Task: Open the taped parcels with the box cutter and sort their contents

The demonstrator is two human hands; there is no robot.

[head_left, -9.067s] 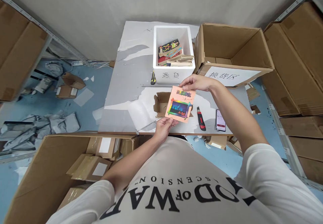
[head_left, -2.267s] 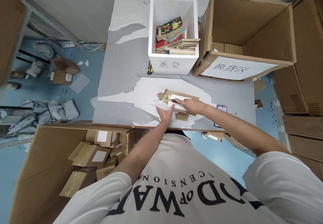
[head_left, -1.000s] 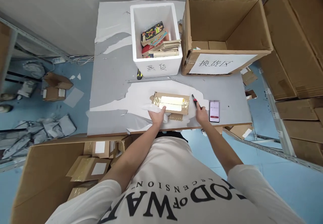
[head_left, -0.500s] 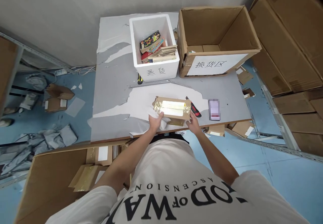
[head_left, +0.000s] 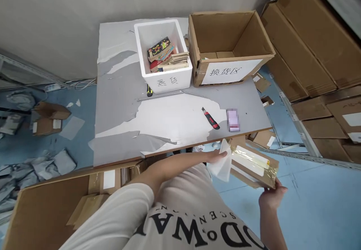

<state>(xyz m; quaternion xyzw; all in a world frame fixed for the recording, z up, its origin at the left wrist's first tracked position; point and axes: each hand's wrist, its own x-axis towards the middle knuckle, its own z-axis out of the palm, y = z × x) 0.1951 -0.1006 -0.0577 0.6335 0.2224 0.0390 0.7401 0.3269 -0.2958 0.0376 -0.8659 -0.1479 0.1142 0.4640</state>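
Past the table's front edge, a taped cardboard box [head_left: 254,167] with white labels is held tilted over the floor. My right hand [head_left: 272,195] grips its near right corner. My left hand [head_left: 216,156] is closed on a thin white wrapping sheet [head_left: 221,169] at the box's left end; whether those fingers also touch the cardboard is hidden. On the table [head_left: 118,92] lies a red and black utility knife [head_left: 210,118], beside a phone [head_left: 233,120] with a blurred screen.
Behind stand a white foam box [head_left: 166,82] of books [head_left: 159,49] and a large open carton [head_left: 237,71] with a handwritten label. A large carton [head_left: 42,201] with smaller boxes sits at lower left. Stacked cartons [head_left: 307,43] line the right side.
Both hands have carried the cardboard box rightward, off the table and out over the floor. The white sheet moved along in my left hand. The utility knife is now fully uncovered.
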